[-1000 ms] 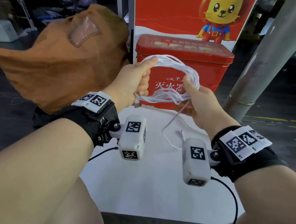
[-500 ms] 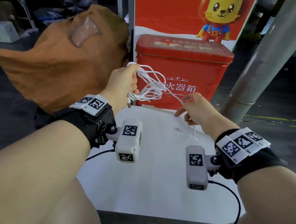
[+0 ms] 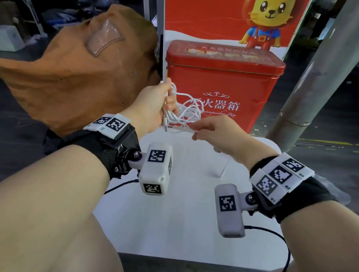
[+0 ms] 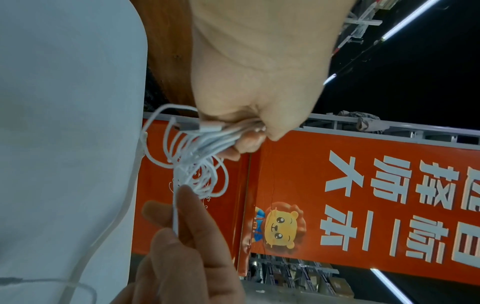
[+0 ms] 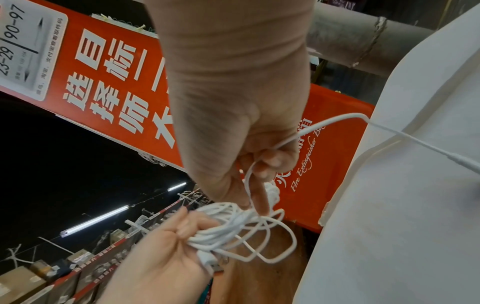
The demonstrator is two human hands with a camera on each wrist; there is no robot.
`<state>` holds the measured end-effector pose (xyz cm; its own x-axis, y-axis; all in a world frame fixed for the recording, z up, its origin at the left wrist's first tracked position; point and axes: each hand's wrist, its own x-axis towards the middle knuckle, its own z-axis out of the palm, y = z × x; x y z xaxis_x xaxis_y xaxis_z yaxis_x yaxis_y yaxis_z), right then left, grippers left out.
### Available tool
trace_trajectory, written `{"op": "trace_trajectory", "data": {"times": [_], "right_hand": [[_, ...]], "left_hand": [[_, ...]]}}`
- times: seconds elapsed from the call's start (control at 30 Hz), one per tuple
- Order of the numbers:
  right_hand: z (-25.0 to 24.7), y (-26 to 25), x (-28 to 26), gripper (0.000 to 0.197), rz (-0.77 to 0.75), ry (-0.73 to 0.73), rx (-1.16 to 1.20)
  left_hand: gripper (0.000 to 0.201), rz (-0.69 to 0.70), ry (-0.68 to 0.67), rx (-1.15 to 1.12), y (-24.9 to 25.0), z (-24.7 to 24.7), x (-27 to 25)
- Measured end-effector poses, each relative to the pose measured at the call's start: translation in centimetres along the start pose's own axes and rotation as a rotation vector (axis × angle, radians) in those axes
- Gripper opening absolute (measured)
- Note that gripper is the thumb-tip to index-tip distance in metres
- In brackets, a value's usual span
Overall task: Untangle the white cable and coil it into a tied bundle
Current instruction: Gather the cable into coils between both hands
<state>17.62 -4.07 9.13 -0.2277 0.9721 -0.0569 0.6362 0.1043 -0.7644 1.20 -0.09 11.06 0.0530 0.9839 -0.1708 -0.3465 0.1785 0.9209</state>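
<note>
White thin cable [image 3: 183,111] loops are bunching in the left hand [image 3: 153,104], clamped before the red metal box [image 3: 222,84]; the right hand [image 3: 217,133] is pinching one strand.

Red box [image 3: 221,89]: "Fire Extinguisher Box". Red banner [image 5: 85,67] panel: "90-97", "23-29".

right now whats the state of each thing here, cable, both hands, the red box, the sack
white cable: loosely coiled, loops bunched, not tied, one end trailing onto the white table
left hand: gripping the bunched loops, USB plug sticking out below
right hand: pinching the free strand beside the coil
red box: lid closed, upright
brown sack: slumped, untouched
</note>
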Motion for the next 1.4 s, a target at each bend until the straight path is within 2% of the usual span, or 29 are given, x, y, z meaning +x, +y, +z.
{"op": "trace_trajectory", "data": {"times": [0.1, 0.17, 0.27, 0.33, 0.4, 0.5, 0.63, 0.7, 0.87, 0.97, 1.07, 1.2, 1.3, 1.4], "right_hand": [[-0.1, 0.0, -0.2, 0.034, -0.076, -0.032, -0.008], [-0.4, 0.2, -0.3, 0.035, -0.114, -0.004, -0.076], [-0.9, 0.8, 0.0, 0.024, -0.1, 0.078, -0.206], [-1.0, 1.0, 0.0, 0.015, -0.106, 0.098, -0.264], [-0.9, 0.7, 0.0, 0.014, -0.156, 0.104, -0.334], [-0.6, 0.0, 0.0, 0.016, -0.283, 0.106, -0.442], [0.1, -1.2, -0.2, 0.016, -0.397, 0.15, -0.429], [0.3, -1.6, -0.2, 0.016, -0.422, 0.175, -0.406], [0.1, -1.7, -0.2, 0.017, -0.343, 0.301, -0.318], [-0.4, -1.3, -0.3, 0.035, -0.256, 0.402, -0.318], [-1.0, -0.9, -0.2, 0.049, -0.229, 0.481, -0.198], [-1.6, -0.5, -0.1, 0.047, -0.193, 0.513, -0.079], [-1.6, 0.0, 0.1, 0.041, -0.175, 0.542, -0.024], [-2.1, 0.7, 0.5, 0.036, -0.146, 0.569, 0.082]], "left_hand": [[0.033, -0.004, 0.222, 0.032, -0.6, -1.1, 1.3], [0.033, -0.019, 0.344, 0.057, -0.9, -2.1, 2.0], [0.035, -0.029, 0.416, 0.057, -1.1, -3.2, 2.6], [0.028, -0.04, 0.366, 0.008, -1.2, -3.5, 2.7], [0.024, -0.075, 0.281, -0.026, -1.4, -3.5, 2.7], [0.023, -0.13, 0.144, 0.062, -1.4, -2.7, 1.7], [0.015, -0.13, 0.025, 0.172, -1.5, -0.8, -0.1], [0.017, -0.163, -0.037, 0.186, -1.5, -0.2, -0.8], [0.029, -0.249, -0.232, 0.295, -1.4, 0.8, -2.3], [0.031, -0.268, -0.292, 0.355, -1.3, 1.0, -2.5], [0.033, -0.287, -0.343, 0.335, -1.0, 0.8, -2.6], [0.044, -0.284, -0.434, 0.367, -0.4, 0.9, -3.0], [0.058, -0.236, -0.469, 0.491, -0.1, 1.2, -3.2], [0.047, -0.14, -0.471, 0.581, 0.0, 1.5, -3.5]]}}
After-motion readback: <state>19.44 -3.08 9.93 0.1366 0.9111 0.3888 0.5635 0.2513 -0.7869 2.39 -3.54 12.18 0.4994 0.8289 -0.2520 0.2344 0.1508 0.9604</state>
